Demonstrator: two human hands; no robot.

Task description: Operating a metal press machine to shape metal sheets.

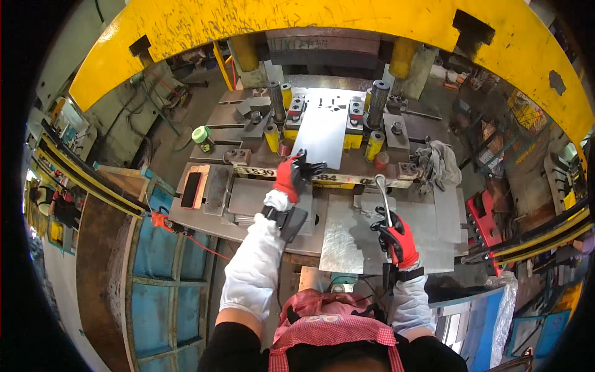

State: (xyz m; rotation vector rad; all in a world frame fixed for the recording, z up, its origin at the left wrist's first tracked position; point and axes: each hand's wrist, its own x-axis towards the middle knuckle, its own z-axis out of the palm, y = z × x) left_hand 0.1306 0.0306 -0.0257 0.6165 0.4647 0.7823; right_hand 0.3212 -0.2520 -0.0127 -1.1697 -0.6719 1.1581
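Observation:
My left hand [299, 175], in a red and black glove, is at the front edge of the press die, with its fingers stretched out to the right. Close beyond it, a flat sheet metal blank [321, 136] lies on the die between the posts, with small dark holes or marks near its far end. Another red and black glove covers my right hand [398, 239], whose fingers are wrapped round a long silver metal tool with a rounded head [383, 192]. The tool points up and away, over a flat metal plate [347, 239]; its exact kind is unclear.
Dark guide posts [378, 104] and yellow cylinders [374, 145] flank the die. A yellow press frame [297, 17] arches overhead. Grey rags [440, 164] lie at the right, a green-lidded jar [202, 139] and a dark phone-like slab [191, 190] at the left. A blue-panelled crate [153, 304] stands lower left.

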